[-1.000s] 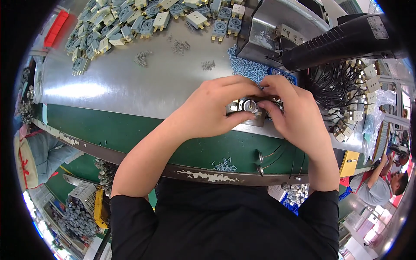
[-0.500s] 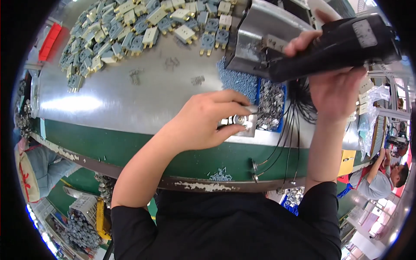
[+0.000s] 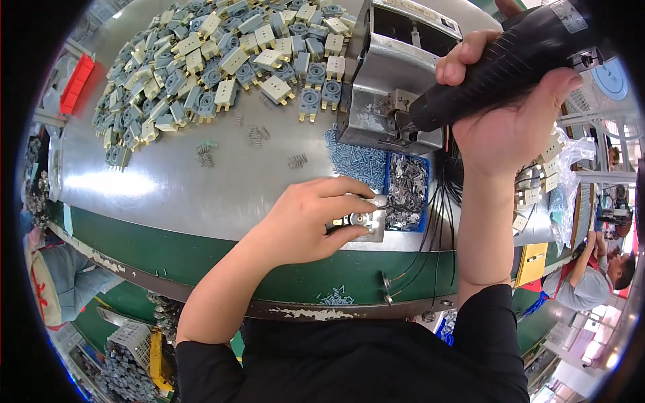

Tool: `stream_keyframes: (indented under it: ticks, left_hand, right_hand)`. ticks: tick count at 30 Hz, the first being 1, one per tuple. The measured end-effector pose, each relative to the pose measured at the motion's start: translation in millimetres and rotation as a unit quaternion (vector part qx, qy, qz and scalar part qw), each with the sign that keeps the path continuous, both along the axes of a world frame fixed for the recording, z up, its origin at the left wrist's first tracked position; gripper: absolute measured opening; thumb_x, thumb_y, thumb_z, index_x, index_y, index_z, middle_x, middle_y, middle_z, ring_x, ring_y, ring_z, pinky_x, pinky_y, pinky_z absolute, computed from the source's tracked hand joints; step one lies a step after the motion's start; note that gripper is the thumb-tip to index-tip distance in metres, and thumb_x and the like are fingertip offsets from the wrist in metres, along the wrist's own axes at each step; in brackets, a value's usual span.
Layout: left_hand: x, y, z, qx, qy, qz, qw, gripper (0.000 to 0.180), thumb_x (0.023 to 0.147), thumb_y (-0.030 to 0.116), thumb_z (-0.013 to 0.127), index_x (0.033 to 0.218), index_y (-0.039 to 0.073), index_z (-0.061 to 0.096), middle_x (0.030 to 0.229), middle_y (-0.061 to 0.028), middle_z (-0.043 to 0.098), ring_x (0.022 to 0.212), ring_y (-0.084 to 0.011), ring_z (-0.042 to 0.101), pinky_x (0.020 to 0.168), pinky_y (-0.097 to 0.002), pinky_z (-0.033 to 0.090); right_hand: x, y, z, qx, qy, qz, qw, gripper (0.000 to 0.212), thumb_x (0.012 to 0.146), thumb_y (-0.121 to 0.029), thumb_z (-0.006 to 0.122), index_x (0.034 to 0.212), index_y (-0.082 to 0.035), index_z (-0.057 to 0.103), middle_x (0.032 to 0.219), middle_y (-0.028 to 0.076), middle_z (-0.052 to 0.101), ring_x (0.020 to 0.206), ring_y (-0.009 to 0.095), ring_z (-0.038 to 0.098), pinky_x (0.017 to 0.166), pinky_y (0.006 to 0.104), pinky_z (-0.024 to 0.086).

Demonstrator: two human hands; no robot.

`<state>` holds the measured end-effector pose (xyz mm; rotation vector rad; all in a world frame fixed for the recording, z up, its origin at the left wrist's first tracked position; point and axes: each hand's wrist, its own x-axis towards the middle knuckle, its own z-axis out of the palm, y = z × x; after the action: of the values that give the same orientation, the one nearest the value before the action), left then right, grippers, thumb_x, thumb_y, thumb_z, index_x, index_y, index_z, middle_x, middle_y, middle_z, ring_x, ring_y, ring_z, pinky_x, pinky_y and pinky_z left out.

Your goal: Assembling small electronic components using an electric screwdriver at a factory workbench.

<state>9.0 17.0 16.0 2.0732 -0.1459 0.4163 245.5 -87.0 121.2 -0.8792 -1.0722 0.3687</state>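
Observation:
My left hand (image 3: 310, 218) rests near the front edge of the metal bench (image 3: 201, 188), its fingertips pinching a small round metal part (image 3: 359, 219) that sits on a little square metal fixture (image 3: 373, 228). My right hand (image 3: 514, 117) is raised above and to the right, wrapped around the black grip of an electric screwdriver (image 3: 510, 60) whose tip points down and left toward a silver metal machine box (image 3: 396, 87). The two hands are well apart.
A big heap of grey and cream plastic plug parts (image 3: 208, 60) covers the far left of the bench, with loose springs (image 3: 252, 134) nearer. A blue tray (image 3: 406, 191) holds small metal pieces beside a pile of screws (image 3: 356, 164). Black wires (image 3: 437, 221) hang over the front edge. Another person (image 3: 591, 282) works at the right.
My right hand left the small part, took hold of the black screwdriver and lifted it up to the right. My left hand stayed on the part at the fixture.

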Motion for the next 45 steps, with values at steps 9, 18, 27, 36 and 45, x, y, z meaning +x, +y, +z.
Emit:
stream_keyframes:
  ticks: [9, 18, 27, 36, 45]
  left_hand:
    - [-0.1, 1.5, 3.2, -0.022, 0.026, -0.007, 0.999, 0.035, 0.077, 0.007, 0.088, 0.11, 0.006, 0.077, 0.119, -0.0108, 0.074, 0.104, -0.0323, 0.074, 0.086, -0.0405, 0.061]
    - [1.9, 1.0, 2.2, -0.007, -0.002, -0.005, 1.0, 0.028, 0.084, 0.016, 0.084, 0.11, 0.011, 0.076, 0.119, -0.0048, 0.074, 0.1, -0.0283, 0.074, 0.082, -0.0388, 0.061]
    - [-0.8, 0.7, 4.2, -0.023, 0.023, -0.009, 0.999, 0.034, 0.079, 0.007, 0.086, 0.111, 0.005, 0.077, 0.118, -0.0118, 0.075, 0.105, -0.0327, 0.074, 0.088, -0.0406, 0.061]
    - [-4.3, 0.8, -0.4, -0.025, 0.02, -0.006, 0.999, 0.034, 0.079, 0.007, 0.085, 0.112, 0.004, 0.077, 0.119, -0.0127, 0.075, 0.106, -0.0335, 0.074, 0.089, -0.0411, 0.061]
    - [-1.2, 3.1, -9.6, -0.038, -0.019, -0.002, 0.999, 0.031, 0.079, 0.006, 0.083, 0.11, 0.004, 0.077, 0.116, -0.011, 0.075, 0.1, -0.0322, 0.075, 0.086, -0.0406, 0.061]
  right_hand:
    - [4.7, 1.0, -1.0, 0.005, 0.025, -0.001, 1.0, 0.108, 0.096, -0.088, 0.035, 0.156, 0.002, 0.041, 0.096, 0.013, 0.062, 0.079, 0.023, 0.057, 0.078, 0.042, 0.048]
    - [-2.8, -1.3, 2.4, -0.002, 0.011, -0.027, 1.0, 0.106, 0.098, -0.086, 0.033, 0.156, 0.003, 0.04, 0.096, 0.012, 0.062, 0.079, 0.022, 0.057, 0.077, 0.0413, 0.047]
    - [-72.0, 20.0, 28.1, -0.077, 0.123, -0.265, 0.953, 0.083, 0.109, -0.071, 0.027, 0.139, 0.003, 0.047, 0.074, 0.01, 0.058, 0.057, 0.019, 0.057, 0.058, 0.033, 0.051]
    - [-13.5, -15.0, -11.5, -0.04, 0.027, 0.076, 0.996, 0.107, 0.098, -0.085, 0.037, 0.156, 0.005, 0.038, 0.097, 0.012, 0.062, 0.079, 0.022, 0.058, 0.076, 0.0409, 0.047]
    - [-63.0, -62.3, -27.9, -0.146, -0.084, -0.113, 0.979, 0.113, 0.094, -0.082, 0.05, 0.163, 0.004, 0.023, 0.123, 0.01, 0.043, 0.101, 0.022, 0.043, 0.089, 0.0387, 0.033]
